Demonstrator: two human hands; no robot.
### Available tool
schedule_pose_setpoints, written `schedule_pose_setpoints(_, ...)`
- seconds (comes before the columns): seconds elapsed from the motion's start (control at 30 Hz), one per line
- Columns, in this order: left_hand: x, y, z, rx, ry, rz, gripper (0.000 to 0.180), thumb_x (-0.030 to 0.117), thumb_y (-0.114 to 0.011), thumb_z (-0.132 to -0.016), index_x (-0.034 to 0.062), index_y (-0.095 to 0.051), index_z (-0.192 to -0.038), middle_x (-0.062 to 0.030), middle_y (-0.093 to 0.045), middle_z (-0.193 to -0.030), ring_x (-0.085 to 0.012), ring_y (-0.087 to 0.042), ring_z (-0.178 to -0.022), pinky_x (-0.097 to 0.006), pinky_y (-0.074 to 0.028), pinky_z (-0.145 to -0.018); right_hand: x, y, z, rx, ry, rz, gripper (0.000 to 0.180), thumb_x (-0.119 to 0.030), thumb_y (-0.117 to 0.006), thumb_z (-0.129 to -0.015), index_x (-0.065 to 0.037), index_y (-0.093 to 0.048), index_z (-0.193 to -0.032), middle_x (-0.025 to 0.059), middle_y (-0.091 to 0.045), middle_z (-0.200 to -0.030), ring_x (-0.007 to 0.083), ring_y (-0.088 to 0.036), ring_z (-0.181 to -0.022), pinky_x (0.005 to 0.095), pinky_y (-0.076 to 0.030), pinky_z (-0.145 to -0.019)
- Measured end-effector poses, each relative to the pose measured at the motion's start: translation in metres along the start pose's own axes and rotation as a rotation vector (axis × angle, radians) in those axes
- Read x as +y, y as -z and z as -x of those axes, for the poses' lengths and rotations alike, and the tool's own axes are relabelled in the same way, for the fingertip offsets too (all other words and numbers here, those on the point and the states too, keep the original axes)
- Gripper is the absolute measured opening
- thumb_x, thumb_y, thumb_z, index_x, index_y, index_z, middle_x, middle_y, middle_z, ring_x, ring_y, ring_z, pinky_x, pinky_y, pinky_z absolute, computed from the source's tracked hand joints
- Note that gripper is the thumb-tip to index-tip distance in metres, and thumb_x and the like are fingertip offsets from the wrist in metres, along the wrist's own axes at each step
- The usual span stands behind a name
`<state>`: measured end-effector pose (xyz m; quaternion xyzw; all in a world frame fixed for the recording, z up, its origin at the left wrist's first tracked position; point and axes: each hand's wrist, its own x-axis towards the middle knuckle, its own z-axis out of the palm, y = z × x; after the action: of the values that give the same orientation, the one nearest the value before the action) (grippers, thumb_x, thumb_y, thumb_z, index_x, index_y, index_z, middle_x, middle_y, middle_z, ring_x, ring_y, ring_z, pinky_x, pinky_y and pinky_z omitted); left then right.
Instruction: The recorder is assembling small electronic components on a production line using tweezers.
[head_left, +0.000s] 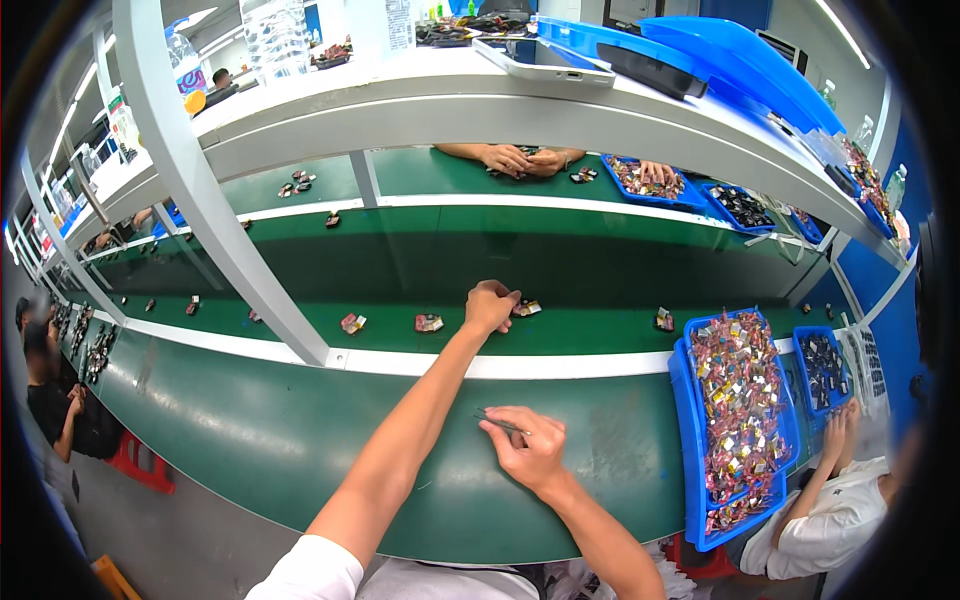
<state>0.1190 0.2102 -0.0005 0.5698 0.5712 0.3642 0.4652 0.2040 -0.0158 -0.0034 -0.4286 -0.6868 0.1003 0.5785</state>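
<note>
My left hand (490,306) reaches forward over the green conveyor belt (590,330). Its fingers are curled together, with the tips at a small electronic part (527,308) in black, white and yellow. Part of that piece is hidden behind the fingers. Nearer to me, my right hand (530,440) is above the green worktop (450,500), closed in a pinch on dark metal tweezers (503,423). The tweezers point to the left and their tips have nothing visible between them. Similar small parts (429,323) lie spaced out along the belt on both sides of my left hand.
At my right, a blue tray (690,450) is heaped with pinkish wired parts, beside a smaller blue tray (823,405) of black pieces. A white shelf (480,115) and its slanted post (215,180) cross ahead. Co-workers sit opposite, left and right (830,510).
</note>
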Motion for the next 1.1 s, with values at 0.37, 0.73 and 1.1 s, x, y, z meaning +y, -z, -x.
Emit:
schedule_pose_setpoints(0.37, -0.016, 0.008, 0.007, 0.105, -0.112, -0.208, 0.02, 0.018, -0.072, -0.088, -0.0019, -0.066, -0.09, -0.0153, -0.071, -0.072, -0.0245, -0.07, -0.057, -0.038, -0.054, -0.058, -0.001, -0.006, -0.003, 0.012, 0.062, -0.049, 0.018, 0.001, -0.083, -0.072, -0.005, -0.072, -0.086, 0.007, -0.077, -0.088, 0.0074, -0.042, -0.039, 0.0244, -0.035, -0.041)
schedule_pose_setpoints(0.73, -0.032, 0.081, 0.185, -0.051, -0.075, 0.047, 0.017, 0.008, -0.064, -0.098, -0.006, -0.067, -0.106, -0.0056, -0.068, -0.077, -0.0072, -0.057, -0.049, -0.023, -0.039, -0.039, -0.009, 0.001, 0.004, -0.061, -0.487, -0.383, 0.014, -0.001, -0.081, -0.083, -0.001, -0.074, -0.095, -0.0041, -0.064, -0.071, -0.0014, -0.04, -0.05, 0.0193, -0.029, -0.045)
schedule_pose_setpoints(1.1, -0.052, 0.071, 0.21, 0.033, -0.107, 0.2, 0.019, 0.008, -0.07, -0.095, -0.008, -0.07, -0.106, -0.01, -0.074, -0.08, -0.0084, -0.063, -0.054, -0.023, -0.045, -0.043, -0.005, 0.001, 0.0, -0.006, -0.567, -0.442, 0.011, 0.004, -0.078, -0.085, 0.002, -0.07, -0.093, -0.0034, -0.064, -0.073, -0.0024, -0.042, -0.054, 0.0177, -0.03, -0.048)
